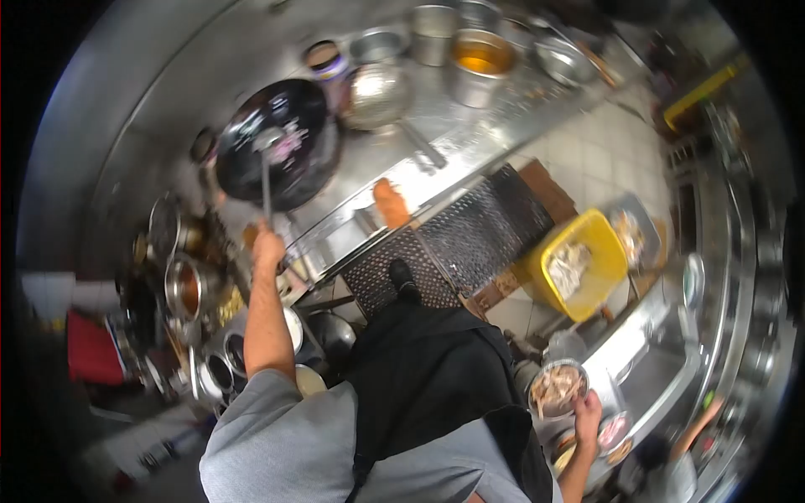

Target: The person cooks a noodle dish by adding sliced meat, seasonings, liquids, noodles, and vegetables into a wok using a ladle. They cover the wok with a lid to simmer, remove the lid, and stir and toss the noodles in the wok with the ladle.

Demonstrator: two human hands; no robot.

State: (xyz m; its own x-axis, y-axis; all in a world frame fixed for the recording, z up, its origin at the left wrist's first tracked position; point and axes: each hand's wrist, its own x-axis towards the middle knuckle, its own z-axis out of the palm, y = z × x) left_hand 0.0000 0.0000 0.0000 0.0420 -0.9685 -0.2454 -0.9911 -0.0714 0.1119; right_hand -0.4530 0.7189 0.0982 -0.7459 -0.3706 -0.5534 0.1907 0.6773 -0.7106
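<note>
My left hand point(268, 248) is closed round the handle of a long metal ladle point(267, 180). The ladle's bowl rests inside a large black wok point(314, 159), beside some chopped pinkish-white pieces point(288, 142). On the other side, my right hand point(589, 412) grips the rim of a round metal bowl point(537, 387) filled with pale strips point(559, 386).
A perforated strainer point(375, 96), a pot of orange liquid point(484, 57) and an orange cloth point(390, 204) lie along the steel counter point(520, 126). A yellow bin point(608, 243) stands on the floor. Another person's arm point(694, 426) shows at lower right.
</note>
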